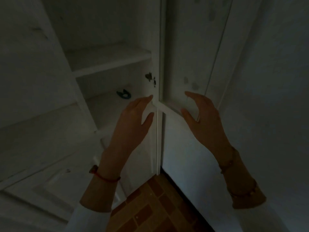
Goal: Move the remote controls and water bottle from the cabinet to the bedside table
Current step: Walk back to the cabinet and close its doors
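Dim white cabinet (113, 61) shelves show no remotes or bottle, so left hand (133, 118) and right hand (202, 114) hover with fingers spread, gripping nothing.

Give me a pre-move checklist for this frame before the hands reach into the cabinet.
1. Left hand free to grasp: ok, fingers straight, holding nothing.
2. Right hand free to grasp: ok, open, holding nothing.
3. Cabinet open on the left side: ok, shelves exposed.
4. Remote controls located: not ok, none visible on the shelves.
5. Water bottle located: not ok, none visible.
6. Small blue object on the lower shelf identified: cannot tell, too dark.
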The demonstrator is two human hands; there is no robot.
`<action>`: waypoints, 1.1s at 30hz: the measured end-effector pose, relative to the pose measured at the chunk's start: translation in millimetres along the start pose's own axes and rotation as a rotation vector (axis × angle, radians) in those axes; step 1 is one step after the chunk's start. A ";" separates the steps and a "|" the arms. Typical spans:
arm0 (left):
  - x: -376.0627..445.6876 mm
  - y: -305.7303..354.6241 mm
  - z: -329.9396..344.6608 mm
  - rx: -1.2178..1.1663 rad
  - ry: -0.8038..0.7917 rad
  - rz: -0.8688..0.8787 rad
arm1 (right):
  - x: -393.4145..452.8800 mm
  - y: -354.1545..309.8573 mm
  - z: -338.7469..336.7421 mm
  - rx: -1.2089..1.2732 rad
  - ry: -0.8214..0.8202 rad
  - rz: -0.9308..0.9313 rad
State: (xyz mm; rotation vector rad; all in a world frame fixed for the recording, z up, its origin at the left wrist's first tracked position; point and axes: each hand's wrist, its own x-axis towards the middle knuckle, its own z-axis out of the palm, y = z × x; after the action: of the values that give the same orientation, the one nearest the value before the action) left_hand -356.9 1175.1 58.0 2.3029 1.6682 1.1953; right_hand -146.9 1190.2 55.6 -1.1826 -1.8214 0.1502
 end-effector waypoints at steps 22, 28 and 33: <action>189.3 110.8 79.7 -0.243 0.055 0.471 | 158.7 47.6 -90.5 0.068 0.533 0.010; 184.2 113.7 85.6 -0.308 0.120 0.453 | 154.8 44.0 -85.2 0.124 0.517 -0.015; 170.1 108.8 72.6 -0.359 0.185 0.417 | 144.8 32.5 -79.7 0.114 0.477 -0.117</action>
State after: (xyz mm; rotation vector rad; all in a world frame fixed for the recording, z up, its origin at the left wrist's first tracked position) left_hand -207.7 1298.4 150.6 2.4223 0.9205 1.6671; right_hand -81.4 1290.5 174.0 -0.9328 -1.4348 -0.0893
